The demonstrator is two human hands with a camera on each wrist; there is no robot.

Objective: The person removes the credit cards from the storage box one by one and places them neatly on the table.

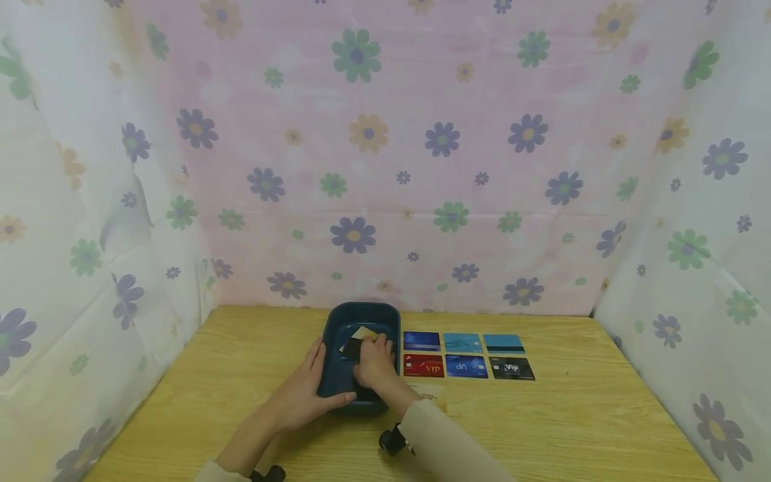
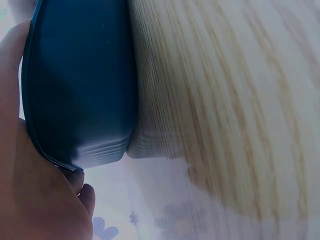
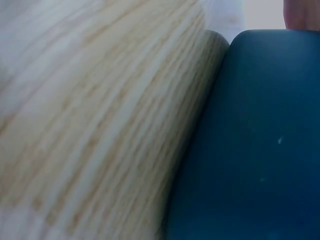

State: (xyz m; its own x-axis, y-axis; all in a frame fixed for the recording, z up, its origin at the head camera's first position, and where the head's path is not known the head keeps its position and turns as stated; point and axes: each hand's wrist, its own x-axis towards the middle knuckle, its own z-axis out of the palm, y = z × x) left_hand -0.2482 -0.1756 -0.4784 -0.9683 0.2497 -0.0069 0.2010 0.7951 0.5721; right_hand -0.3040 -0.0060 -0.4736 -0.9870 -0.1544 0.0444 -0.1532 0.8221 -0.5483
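Observation:
In the head view a dark blue plastic box (image 1: 361, 312) stands on the table. My left hand (image 1: 299, 395) holds its left side, the fingers along the outer wall and the thumb across the near rim. My right hand (image 1: 378, 365) reaches inside from the right, its curled fingers at a black card (image 1: 353, 347). A pale gold card (image 1: 364, 332) lies beneath the black one, partly hidden by it and by the hand. Only the outside of the box wall (image 3: 260, 135) and a fingertip of one hand show in the right wrist view.
Right of the box several cards lie in two rows: blue, light blue and striped at the back, a red card (image 1: 423, 365), a blue card (image 1: 466, 367) and a black Vip card (image 1: 512, 368) in front. A pale card (image 1: 429, 395) lies nearer, partly behind the right forearm.

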